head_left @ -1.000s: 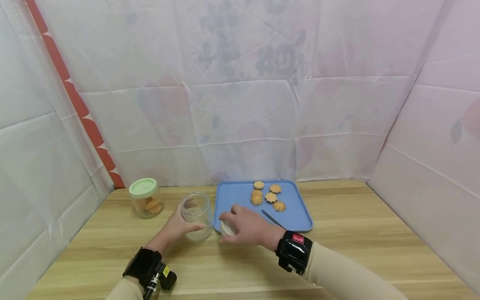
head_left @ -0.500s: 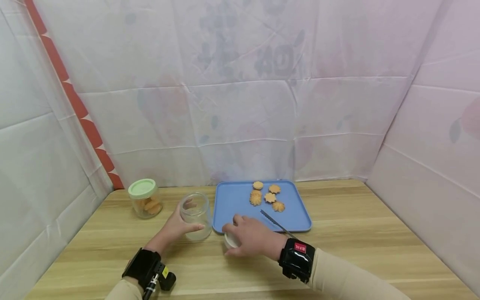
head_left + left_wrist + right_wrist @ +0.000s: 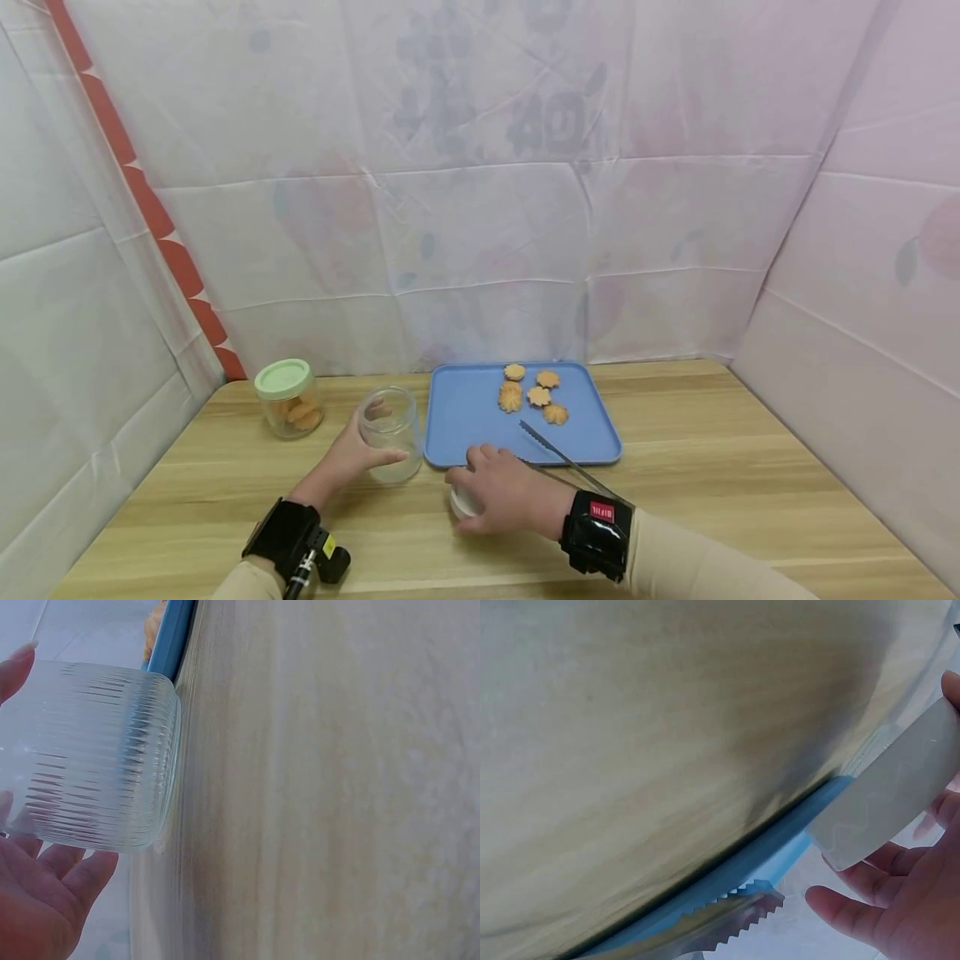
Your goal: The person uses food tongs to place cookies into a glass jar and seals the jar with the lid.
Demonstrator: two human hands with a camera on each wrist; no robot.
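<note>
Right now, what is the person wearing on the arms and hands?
Both hands, left hand and right hand, are bare. Each arm has a beige long sleeve. The left wrist carries a black strap with a small camera unit bearing a yellow mark; the right wrist carries a black device with a red label.

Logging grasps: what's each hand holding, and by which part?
Left hand grips the open glass jar by its ribbed side; right hand holds the white lid by its rim.

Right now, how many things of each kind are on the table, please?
Jars: 2, an open glass jar held by the left hand and a green-lidded jar
Loose lid: 1, under the right hand
Tray: 1
Loose cookies: 5
Tongs: 1
Total: 10
</note>
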